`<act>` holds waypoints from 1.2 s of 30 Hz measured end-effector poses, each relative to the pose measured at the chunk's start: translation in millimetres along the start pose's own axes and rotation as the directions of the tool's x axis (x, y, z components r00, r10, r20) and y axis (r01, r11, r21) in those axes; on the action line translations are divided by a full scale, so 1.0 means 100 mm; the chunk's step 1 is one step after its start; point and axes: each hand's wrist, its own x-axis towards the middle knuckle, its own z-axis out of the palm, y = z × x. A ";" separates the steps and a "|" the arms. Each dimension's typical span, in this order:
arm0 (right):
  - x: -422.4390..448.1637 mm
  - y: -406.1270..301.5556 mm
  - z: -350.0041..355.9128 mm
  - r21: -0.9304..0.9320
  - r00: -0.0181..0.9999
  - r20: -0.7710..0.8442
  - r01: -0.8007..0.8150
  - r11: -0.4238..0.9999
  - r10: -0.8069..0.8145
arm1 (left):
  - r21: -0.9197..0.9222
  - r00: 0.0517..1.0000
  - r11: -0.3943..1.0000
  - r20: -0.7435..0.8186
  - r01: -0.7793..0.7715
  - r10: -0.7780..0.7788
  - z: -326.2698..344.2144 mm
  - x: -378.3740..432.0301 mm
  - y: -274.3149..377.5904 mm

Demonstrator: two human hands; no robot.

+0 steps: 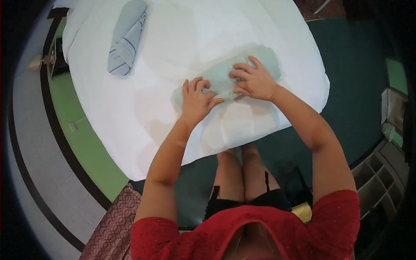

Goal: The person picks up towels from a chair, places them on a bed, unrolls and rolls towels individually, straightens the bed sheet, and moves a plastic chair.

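Observation:
A pale green rolled cloth, seemingly a towel (pixel 221 79), lies at a slant on the white bed sheet (pixel 162 123) before me. My left hand (pixel 198 97) grips its left part, fingers curled over the top and thumb along the near edge. Toward the right end, my right hand (pixel 252 79) holds the roll with bent fingers and the thumb low on the near side. Both palms hide some of the cloth. Farther off to the left rests a light blue rolled cloth (pixel 128 40) with dark blue stitched stripes, apart from both hands.
The sheet's near edge hangs just in front of my legs (pixel 242 175). Dark green floor (pixel 344 84) runs along the right side. A patterned curtain (pixel 112 221) hangs at lower left, near the green wall (pixel 78 130). A shelf with compartments (pixel 377 175) stands at right.

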 end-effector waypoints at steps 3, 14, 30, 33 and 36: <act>0.04 0.04 0.05 0.047 0.995 -0.080 -0.052 0.998 0.055 | -0.155 0.994 0.987 -0.110 -0.045 0.028 0.03 0.10 -0.08; 0.12 0.02 -0.20 0.122 0.964 -0.194 -0.163 0.979 0.184 | 0.092 0.978 0.994 0.193 0.064 -0.080 -0.36 0.85 0.42; 3.04 -0.53 0.41 0.874 0.508 0.305 -0.486 -0.024 0.805 | -0.643 0.441 0.434 -0.162 0.631 -0.883 -2.42 -0.77 -1.85; 4.10 -0.76 0.98 0.971 0.329 0.225 -0.147 -0.186 0.917 | -0.540 0.460 0.528 -0.271 0.655 -0.846 -2.60 -0.61 -2.29; 4.50 -1.15 0.63 0.854 0.004 0.427 -0.329 -0.402 0.904 | -0.533 0.445 0.515 -0.267 0.671 -0.855 -2.53 -0.57 -2.67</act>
